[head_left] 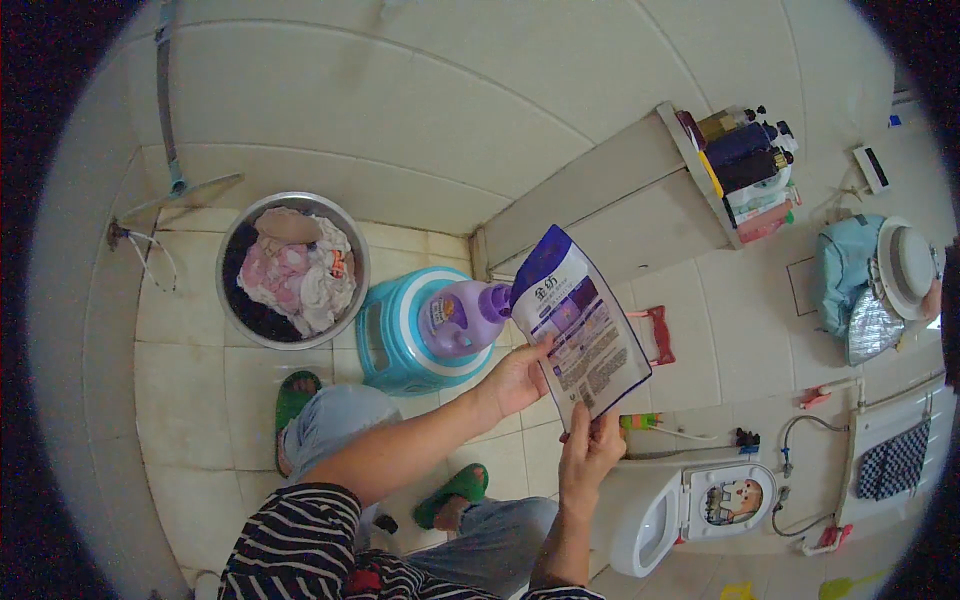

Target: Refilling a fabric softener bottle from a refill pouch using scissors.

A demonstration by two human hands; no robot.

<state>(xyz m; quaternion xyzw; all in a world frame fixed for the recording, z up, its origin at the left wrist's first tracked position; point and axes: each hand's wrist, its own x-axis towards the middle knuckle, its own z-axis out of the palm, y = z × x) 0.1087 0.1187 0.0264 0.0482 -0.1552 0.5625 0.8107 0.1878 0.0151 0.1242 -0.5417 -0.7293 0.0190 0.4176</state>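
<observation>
A flat white and purple packet, printed with text and small pictures, is tilted in front of me. My left hand grips its left edge, the thumb lying on the printed face. By its lower end my right hand pinches it, with most fingers behind the sheet and partly hidden. Just left of the packet, a purple detergent bottle with a handle stands on a blue and white plastic stool. The packet's top corner overlaps the bottle's cap region in view.
A metal basin of pink and white laundry sits on the tiled floor at left. Several bottles line a ledge. At right are a toilet, hoses, a red-handled object and a hanging blue bag.
</observation>
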